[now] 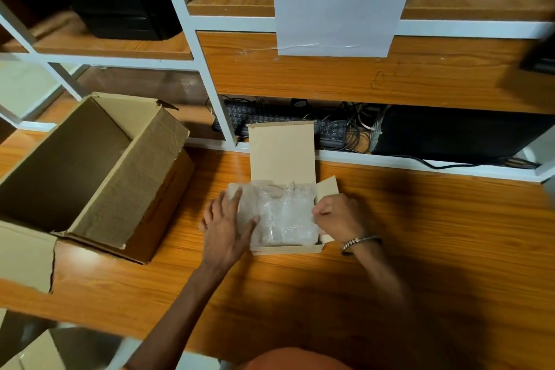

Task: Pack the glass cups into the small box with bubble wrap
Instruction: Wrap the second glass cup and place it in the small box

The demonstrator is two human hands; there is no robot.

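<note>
Evidently the tucking step, head view: bubble wrap [280, 213] heaped in the small box [288, 248] near the table's [420, 234] middle, lid flap upright behind. Left hand [226, 227] flat, fingers spread, pressing the wrap's left side; right hand [338, 215] curled, pinching the wrap's right edge beside the side flap. Glass cups not discernible, presumably beneath the wrap. Next move, by judgement: wrap pushed below the rim, then flaps folded in. Large open carton [99, 171] near on the left; shelf frame [216, 90] just behind; bare table to the right and front.
</note>
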